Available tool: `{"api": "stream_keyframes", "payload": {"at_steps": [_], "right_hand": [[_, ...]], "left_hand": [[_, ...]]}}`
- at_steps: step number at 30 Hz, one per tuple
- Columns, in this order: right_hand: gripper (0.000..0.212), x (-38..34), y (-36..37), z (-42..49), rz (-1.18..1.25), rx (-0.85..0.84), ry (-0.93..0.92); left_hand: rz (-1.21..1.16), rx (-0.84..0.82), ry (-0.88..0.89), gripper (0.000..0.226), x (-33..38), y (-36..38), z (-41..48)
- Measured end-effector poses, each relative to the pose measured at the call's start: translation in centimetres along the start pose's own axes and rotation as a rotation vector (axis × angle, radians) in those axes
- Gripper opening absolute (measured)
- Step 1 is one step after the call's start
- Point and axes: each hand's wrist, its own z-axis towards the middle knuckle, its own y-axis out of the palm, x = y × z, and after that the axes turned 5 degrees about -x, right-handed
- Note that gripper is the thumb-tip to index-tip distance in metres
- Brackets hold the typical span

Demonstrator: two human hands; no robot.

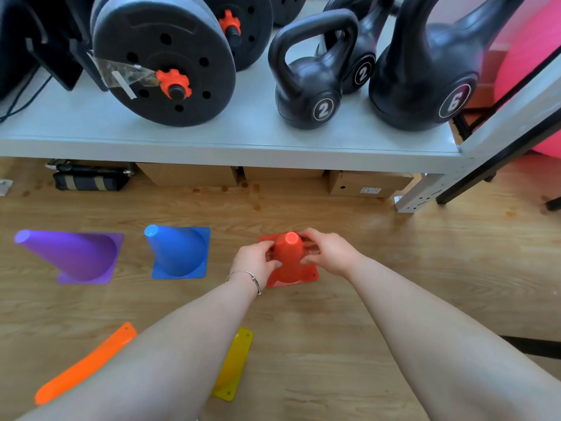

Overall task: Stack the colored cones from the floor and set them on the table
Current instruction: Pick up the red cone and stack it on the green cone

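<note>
Both hands wrapped around the red cone [288,259] on the floor [394,293], left hand [258,262] on one side, right hand [329,253] on the other. Blue cone [179,253] and purple cone [76,256] standing close by. Orange cone [88,364] and yellow cone [233,363] nearer, partly hidden by the arm. Weights up on the tabletop [91,129].

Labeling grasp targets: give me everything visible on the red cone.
The red cone is glossy, moulded plastic by the look of it: a tapered body with a flat, rounded tip and a square base flange with small holes at its corners. It stands upright on the wooden floor, right of the blue cone and in front of the table. The left hand and right hand grip its body from either side; whether it is lifted cannot be told.
</note>
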Motion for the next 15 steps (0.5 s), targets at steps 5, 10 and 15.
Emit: {"api": "stream_keyframes", "payload": {"at_steps": [5,10,15], "right_hand": [[0.077,0.2,0.1,0.4,0.009,-0.027,0.031],[0.077,0.7,0.3,-1.1,-0.037,-0.020,0.041],[0.075,2.6,0.4,-4.0,-0.044,0.000,0.077]], "left_hand": [[-0.064,-0.025,-0.045,0.064,-0.4,0.4,0.2],[-0.095,-0.041,-0.047,0.064,0.0,1.1,-0.9],[-0.117,-0.101,-0.022,0.062,1.4,2.9,-2.3]]}}
